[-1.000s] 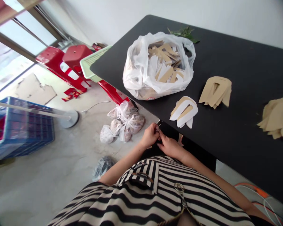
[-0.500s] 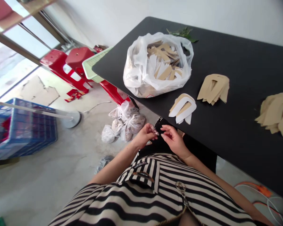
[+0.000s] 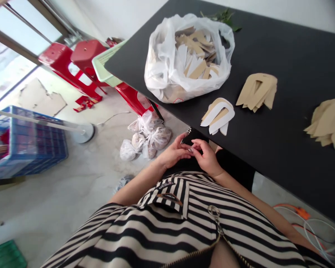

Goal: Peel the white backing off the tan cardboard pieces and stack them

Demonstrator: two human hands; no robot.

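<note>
Over my lap, close to the table edge, my two hands meet at the fingertips. My left hand [image 3: 175, 153] has its fingers stretched out and a little apart, with no object seen in it. My right hand [image 3: 208, 156] is curled, thumb and fingers pinched at the tips of the left fingers; anything tiny between them is hidden. Nearest on the table lies a small pile of U-shaped paper pieces [image 3: 219, 115], white and tan. Beyond it stands an open white plastic bag [image 3: 163, 70] full of similar cut pieces. Another stack of tan card pieces [image 3: 258, 91] lies to the right.
The black table [image 3: 290, 123] also bears a further tan stack [image 3: 329, 121] and green leaves [image 3: 226, 18]. On the floor are tied plastic bags [image 3: 149, 136], red stools [image 3: 85, 56], a blue crate [image 3: 36, 145] and a round stand base [image 3: 83, 133]. Cables [image 3: 309, 223] lie under the table.
My left fingers have straightened out, and my right fingertips have come onto them from slightly apart. The view has tilted, so the table sits higher. The paper piles and bag look unchanged.
</note>
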